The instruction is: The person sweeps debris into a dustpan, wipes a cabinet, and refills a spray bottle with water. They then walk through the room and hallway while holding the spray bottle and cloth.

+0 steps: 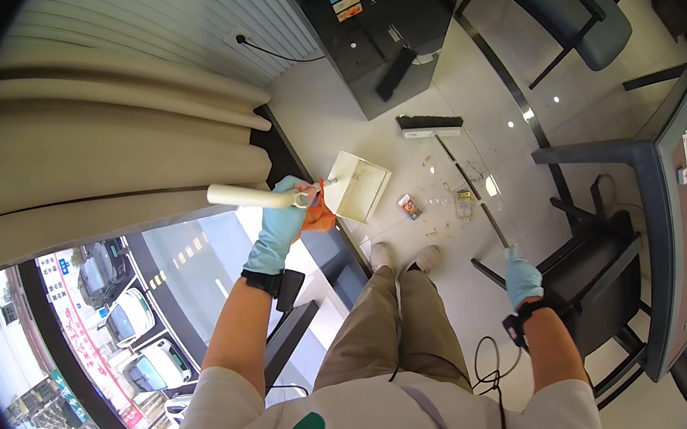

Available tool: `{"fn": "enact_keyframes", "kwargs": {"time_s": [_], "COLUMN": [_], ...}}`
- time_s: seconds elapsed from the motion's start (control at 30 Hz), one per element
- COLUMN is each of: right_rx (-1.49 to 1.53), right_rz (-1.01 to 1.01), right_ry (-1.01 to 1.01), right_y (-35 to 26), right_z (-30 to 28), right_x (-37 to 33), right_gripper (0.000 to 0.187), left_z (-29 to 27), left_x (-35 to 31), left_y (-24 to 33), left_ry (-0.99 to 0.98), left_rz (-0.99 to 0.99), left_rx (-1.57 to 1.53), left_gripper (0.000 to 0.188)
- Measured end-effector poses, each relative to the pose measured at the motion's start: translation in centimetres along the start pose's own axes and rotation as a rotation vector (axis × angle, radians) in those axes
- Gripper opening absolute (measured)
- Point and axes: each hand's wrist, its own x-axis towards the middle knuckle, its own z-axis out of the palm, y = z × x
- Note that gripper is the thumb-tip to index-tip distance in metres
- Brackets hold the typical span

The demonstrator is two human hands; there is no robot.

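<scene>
My left hand, in a light blue glove, is closed around the white handle of a long-handled dustpan. An orange cloth hangs at the same hand. The pan rests on the tiled floor, in front of my shoes. In a matching glove, my right hand grips the thin pole of a broom. Its black-bristled head lies on the floor beyond the pan. Between the two lie a small red-and-white pack, a yellowish clear box and scattered crumbs.
A dark glossy cabinet stands ahead. To the right are a table with small tiles on it and black chairs. Beige curtains and a window border the left. A cable hangs near my right forearm.
</scene>
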Motion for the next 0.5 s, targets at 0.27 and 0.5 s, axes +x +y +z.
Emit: {"fn": "enact_keyframes", "kwargs": {"time_s": [0.27,0.5], "right_rx": [-0.003,0.416], "right_rz": [0.135,0.289], "right_ry": [-0.042,-0.048], "right_y": [11.3,7.1], "right_z": [-11.9,-2.1], "right_x": [-7.6,1.0], "right_gripper": [0.06,0.036], "left_z": [-0.7,-1.0], "left_x": [5.6,7.6], "left_y": [-3.2,-1.9], "left_ry": [-0.358,-0.426], "left_rz": [0.006,-0.164], "left_rx": [0.058,-0.199], "left_gripper": [0.004,0.006]}}
